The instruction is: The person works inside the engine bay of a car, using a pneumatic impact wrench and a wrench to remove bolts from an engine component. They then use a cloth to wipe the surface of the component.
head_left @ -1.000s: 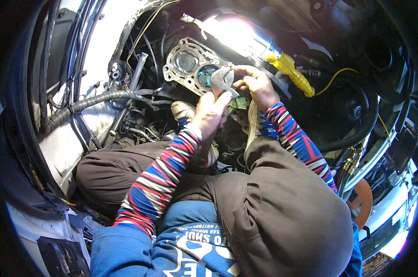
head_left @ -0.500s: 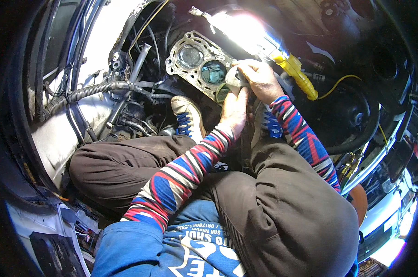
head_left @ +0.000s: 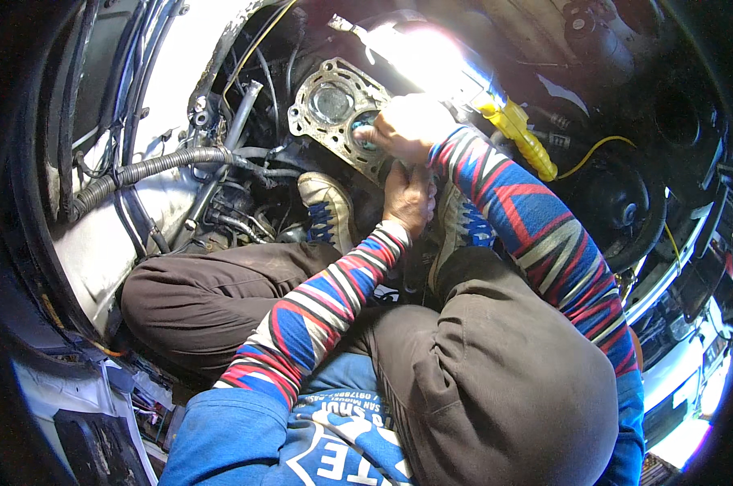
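Observation:
My right hand (head_left: 407, 125) reaches over a flat engine surface (head_left: 318, 130) with two round bores, its fingertips at the blue material (head_left: 360, 128) inside the right bore; the fingers are curled and partly blurred, and whatever they grip is unclear. The left bore (head_left: 331, 101) shows a dark round top. My left hand (head_left: 407, 202) is closed just below, near the surface's lower edge, on something hidden by the fingers and my right hand. I sit cross-legged in the engine bay, my sneakers (head_left: 326, 206) either side of my left hand.
A glowing work lamp with a yellow handle (head_left: 520, 138) and yellow cord lies at upper right. Hoses (head_left: 172, 162), pipes (head_left: 241, 113) and cables run along the white body panel (head_left: 95, 267) on the left. Dark bay parts and the vehicle's edge are at right.
The grey metal piece both hands held earlier is now hidden. My right hand has moved left and down over the right bore; my left hand has shifted right, then slightly down.

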Motion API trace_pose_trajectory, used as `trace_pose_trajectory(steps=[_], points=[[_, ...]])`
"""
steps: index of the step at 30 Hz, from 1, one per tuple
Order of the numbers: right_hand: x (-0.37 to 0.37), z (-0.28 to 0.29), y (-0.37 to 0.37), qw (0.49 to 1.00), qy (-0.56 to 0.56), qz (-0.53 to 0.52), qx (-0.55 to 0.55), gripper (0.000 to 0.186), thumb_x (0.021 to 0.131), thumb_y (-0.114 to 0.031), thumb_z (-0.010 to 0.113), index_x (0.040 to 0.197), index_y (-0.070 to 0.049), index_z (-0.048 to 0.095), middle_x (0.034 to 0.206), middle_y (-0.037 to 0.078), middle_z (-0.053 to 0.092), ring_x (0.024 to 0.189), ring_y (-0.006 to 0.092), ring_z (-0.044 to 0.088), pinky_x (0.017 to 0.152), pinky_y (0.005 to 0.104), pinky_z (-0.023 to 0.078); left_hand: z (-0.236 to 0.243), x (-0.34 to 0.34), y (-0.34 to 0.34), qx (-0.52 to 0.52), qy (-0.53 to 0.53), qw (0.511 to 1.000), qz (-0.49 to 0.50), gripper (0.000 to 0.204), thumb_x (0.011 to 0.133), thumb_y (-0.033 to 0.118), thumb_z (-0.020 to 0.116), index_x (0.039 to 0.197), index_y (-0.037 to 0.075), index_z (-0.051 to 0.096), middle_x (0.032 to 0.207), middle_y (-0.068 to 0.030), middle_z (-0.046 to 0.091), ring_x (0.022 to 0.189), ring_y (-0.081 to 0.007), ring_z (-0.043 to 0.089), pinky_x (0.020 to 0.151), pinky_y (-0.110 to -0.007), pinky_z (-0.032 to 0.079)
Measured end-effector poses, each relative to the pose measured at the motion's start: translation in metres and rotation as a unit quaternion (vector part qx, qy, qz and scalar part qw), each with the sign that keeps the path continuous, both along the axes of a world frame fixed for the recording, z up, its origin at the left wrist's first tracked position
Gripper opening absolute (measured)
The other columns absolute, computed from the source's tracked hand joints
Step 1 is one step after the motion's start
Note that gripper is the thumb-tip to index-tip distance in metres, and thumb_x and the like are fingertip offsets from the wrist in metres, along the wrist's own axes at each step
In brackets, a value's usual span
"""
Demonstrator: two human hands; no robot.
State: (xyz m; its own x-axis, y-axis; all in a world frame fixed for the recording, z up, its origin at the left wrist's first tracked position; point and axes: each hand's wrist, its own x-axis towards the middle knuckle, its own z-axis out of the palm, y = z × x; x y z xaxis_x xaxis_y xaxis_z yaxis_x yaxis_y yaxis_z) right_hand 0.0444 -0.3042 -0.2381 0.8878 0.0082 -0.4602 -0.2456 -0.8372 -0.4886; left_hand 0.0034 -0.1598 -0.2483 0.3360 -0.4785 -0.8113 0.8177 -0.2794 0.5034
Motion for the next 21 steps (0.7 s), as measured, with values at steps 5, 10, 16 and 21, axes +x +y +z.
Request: trace_pose_trajectory(steps=[5,10,16,21], points=[[-0.005,-0.011,0.003,0.999,-0.028,-0.036,0.001,0.061,0.102,-0.052,0.041,0.076,-0.009,0.074,0.077,0.017,0.071,0.074,0.0345,0.070,0.070,0.0443,0.056,-0.008,0.006,0.008,-0.013,-0.015,1.000,-0.019,0.023,0.102,0.031,0.055,0.105,0.008,0.054,0.071,0.0017,0.051,0.056,-0.0075,0.046,0.048,-0.025,0.038],[-0.013,-0.031,0.011,0.991,-0.115,-0.059,-0.035,0.056,0.102,-0.047,0.042,0.074,-0.009,0.073,0.073,0.016,0.070,0.068,0.0320,0.070,0.065,0.0427,0.056,-0.022,0.015,0.020,0.014,-0.132,0.984,-0.121,0.030,0.100,0.030,0.057,0.111,0.002,0.058,0.083,-0.0040,0.060,0.071,-0.0134,0.053,0.067,-0.030,0.045],[-0.011,-0.037,0.015,0.990,-0.091,-0.098,-0.052,0.039,0.101,-0.037,0.046,0.092,-0.008,0.072,0.077,0.013,0.070,0.068,0.0311,0.069,0.063,0.0429,0.055,-0.030,0.034,0.028,0.009,-0.140,0.971,-0.195,0.035,0.099,0.028,0.057,0.117,-0.002,0.058,0.095,-0.0098,0.065,0.084,-0.0194,0.057,0.081,-0.035,0.047],[-0.011,-0.025,0.013,0.990,-0.102,-0.083,-0.056,0.040,0.102,-0.033,0.043,0.090,-0.008,0.072,0.081,0.016,0.072,0.073,0.0337,0.070,0.068,0.0444,0.057,-0.024,0.049,0.023,-0.037,-0.147,0.964,-0.219,0.020,0.099,0.025,0.057,0.108,0.007,0.055,0.074,-0.0003,0.054,0.060,-0.0105,0.048,0.053,-0.027,0.039]])
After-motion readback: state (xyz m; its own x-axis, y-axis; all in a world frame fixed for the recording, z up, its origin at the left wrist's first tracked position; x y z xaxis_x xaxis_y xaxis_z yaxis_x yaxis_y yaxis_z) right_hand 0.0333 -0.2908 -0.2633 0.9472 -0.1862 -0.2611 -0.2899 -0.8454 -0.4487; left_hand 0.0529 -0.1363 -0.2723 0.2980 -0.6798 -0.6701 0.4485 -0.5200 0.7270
